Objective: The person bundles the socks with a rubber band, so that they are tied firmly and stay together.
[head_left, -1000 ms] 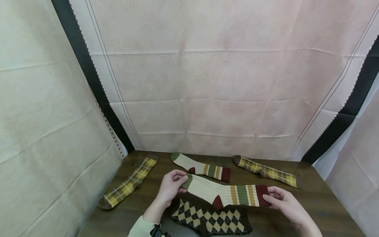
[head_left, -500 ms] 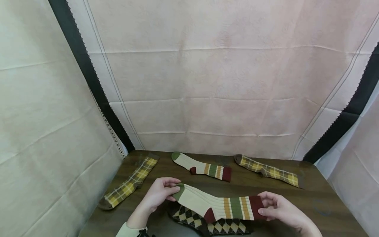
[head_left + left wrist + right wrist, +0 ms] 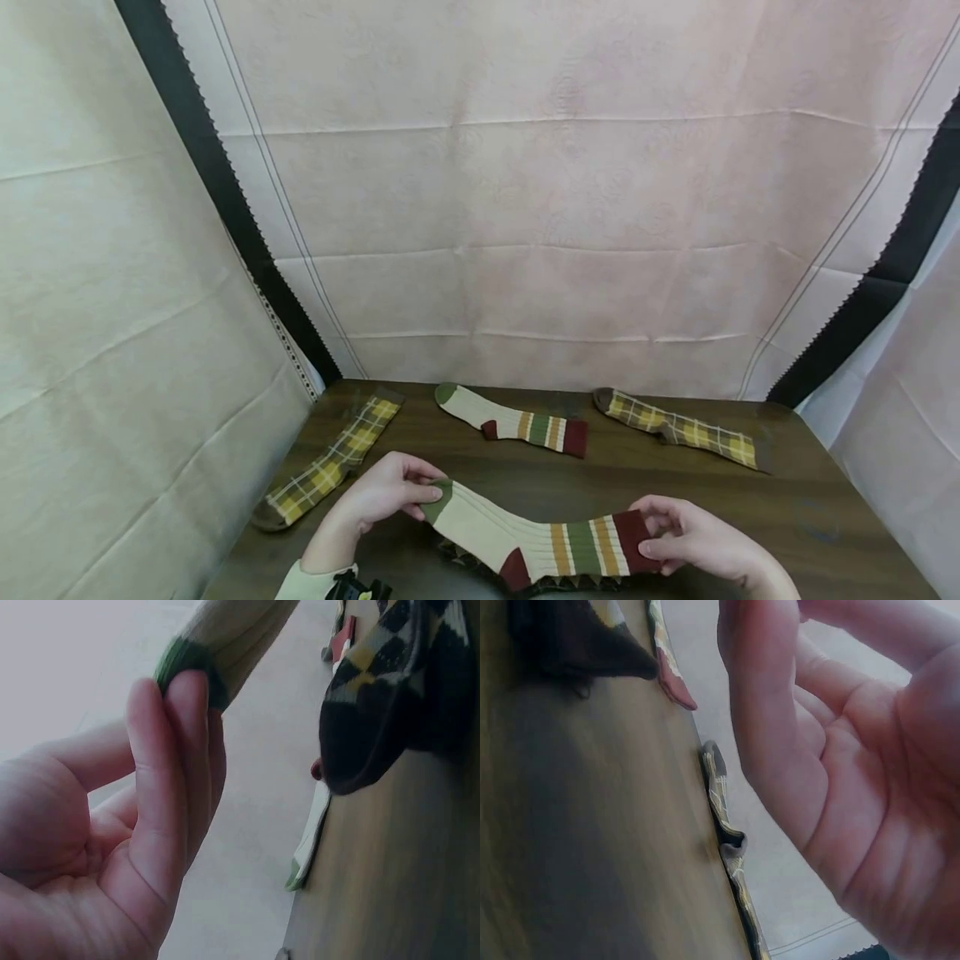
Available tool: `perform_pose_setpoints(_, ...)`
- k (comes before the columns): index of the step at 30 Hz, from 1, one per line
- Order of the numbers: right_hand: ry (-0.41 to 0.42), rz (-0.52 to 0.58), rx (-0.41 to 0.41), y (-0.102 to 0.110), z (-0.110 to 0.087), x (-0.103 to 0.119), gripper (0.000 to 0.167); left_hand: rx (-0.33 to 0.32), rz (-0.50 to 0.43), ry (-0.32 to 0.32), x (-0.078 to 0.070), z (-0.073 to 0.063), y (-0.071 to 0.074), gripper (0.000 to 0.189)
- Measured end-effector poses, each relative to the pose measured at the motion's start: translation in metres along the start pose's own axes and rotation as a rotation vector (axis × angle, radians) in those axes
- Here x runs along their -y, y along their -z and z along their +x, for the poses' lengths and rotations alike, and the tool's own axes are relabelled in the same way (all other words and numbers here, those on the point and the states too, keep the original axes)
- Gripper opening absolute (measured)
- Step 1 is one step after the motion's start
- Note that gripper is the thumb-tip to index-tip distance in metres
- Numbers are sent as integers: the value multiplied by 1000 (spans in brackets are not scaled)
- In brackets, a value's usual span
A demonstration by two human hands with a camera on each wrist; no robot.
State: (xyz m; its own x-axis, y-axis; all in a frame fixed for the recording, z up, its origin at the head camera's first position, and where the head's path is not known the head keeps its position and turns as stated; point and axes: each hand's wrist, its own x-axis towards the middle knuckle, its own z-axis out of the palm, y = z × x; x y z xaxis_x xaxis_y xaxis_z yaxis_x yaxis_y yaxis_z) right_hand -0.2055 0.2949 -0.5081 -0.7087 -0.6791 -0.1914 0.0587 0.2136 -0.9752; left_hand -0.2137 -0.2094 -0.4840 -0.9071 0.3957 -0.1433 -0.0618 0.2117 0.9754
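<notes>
A cream ribbed sock (image 3: 517,533) with a green toe, maroon heel and striped cuff is stretched between both hands above the table's near edge. My left hand (image 3: 397,492) pinches its green toe (image 3: 187,664). My right hand (image 3: 660,542) pinches the maroon cuff. Under it lies a brown argyle sock (image 3: 465,557), mostly hidden; in the left wrist view the argyle sock (image 3: 397,682) hangs dark at the upper right. A matching cream striped sock (image 3: 513,421) lies flat farther back on the brown table (image 3: 795,508).
A yellow plaid sock (image 3: 326,471) lies at the table's left edge and its mate (image 3: 678,429) at the back right, also the plaid sock (image 3: 727,847) in the right wrist view. Pale fabric walls close in the back and both sides.
Both hands have carried the stretched striped sock toward me and lower, so it now covers most of the argyle sock. The other socks have not moved.
</notes>
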Motion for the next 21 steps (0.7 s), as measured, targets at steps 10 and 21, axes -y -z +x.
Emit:
perform_pose_setpoints(10, -42, 33, 43, -10, 15, -17, 43, 69, 30, 43, 9, -1, 1, 26)
perform_pose_setpoints(21, -83, -6, -50, -12, 17, -17, 41, 21, 74, 44, 8, -2, 5, 17)
